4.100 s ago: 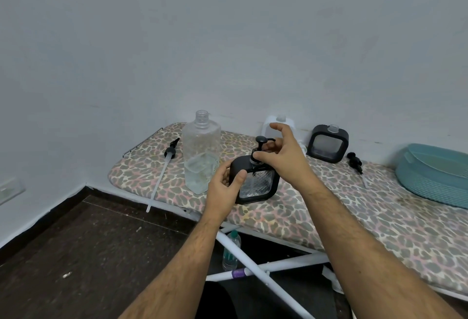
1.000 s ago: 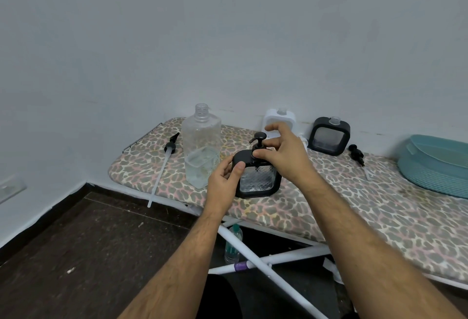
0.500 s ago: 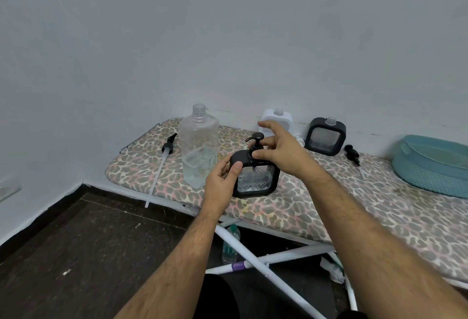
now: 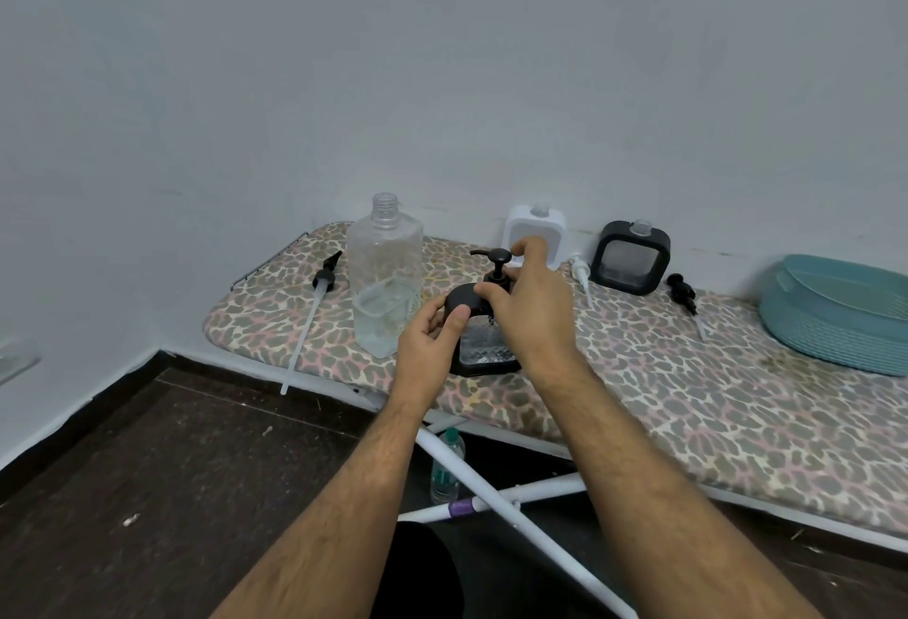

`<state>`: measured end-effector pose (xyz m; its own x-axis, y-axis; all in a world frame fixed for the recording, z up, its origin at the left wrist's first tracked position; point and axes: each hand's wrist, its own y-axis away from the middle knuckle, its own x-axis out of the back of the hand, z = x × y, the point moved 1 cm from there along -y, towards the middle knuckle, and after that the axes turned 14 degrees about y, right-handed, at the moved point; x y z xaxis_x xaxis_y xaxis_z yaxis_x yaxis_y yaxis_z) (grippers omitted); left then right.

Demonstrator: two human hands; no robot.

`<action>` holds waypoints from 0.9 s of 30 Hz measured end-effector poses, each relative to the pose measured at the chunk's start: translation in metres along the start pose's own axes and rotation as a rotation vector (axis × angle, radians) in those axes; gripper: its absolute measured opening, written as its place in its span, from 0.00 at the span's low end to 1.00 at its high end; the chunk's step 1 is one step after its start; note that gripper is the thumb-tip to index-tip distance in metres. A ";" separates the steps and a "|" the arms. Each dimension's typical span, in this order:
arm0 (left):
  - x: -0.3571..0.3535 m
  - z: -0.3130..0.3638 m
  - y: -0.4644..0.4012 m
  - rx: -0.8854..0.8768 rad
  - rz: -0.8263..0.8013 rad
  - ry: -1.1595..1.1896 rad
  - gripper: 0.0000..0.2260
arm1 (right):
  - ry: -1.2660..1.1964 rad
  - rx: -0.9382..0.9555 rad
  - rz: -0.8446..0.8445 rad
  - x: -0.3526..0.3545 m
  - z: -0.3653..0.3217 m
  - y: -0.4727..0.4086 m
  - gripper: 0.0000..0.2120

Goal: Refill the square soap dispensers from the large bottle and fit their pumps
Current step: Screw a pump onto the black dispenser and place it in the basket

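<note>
Left hand (image 4: 428, 339): I grip the black square dispenser (image 4: 479, 341).
Right hand (image 4: 530, 309): I pinch its black pump collar (image 4: 497, 278).

Both forearms bare, hairy, no sleeves, no watch/rings on left hand (image 4: 428, 348) or right hand (image 4: 533, 311). Dark clothing btwn the arms, under the ironing board (image 4: 688, 402).

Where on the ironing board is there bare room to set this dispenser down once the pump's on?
Bare cover runs along the near edge right of the right hand, before the teal basket. It is crowded near the large bottle and along the wall.
</note>
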<state>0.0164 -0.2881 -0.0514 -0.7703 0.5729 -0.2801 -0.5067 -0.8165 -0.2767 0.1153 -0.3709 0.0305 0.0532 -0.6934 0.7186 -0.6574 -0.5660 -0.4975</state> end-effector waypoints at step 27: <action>0.001 -0.002 -0.001 0.043 0.030 0.005 0.17 | 0.071 -0.070 -0.120 0.006 0.001 -0.009 0.24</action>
<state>0.0171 -0.2871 -0.0531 -0.7835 0.5482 -0.2924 -0.4995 -0.8357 -0.2283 0.1219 -0.3704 0.0388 0.0829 -0.5883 0.8044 -0.7005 -0.6085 -0.3729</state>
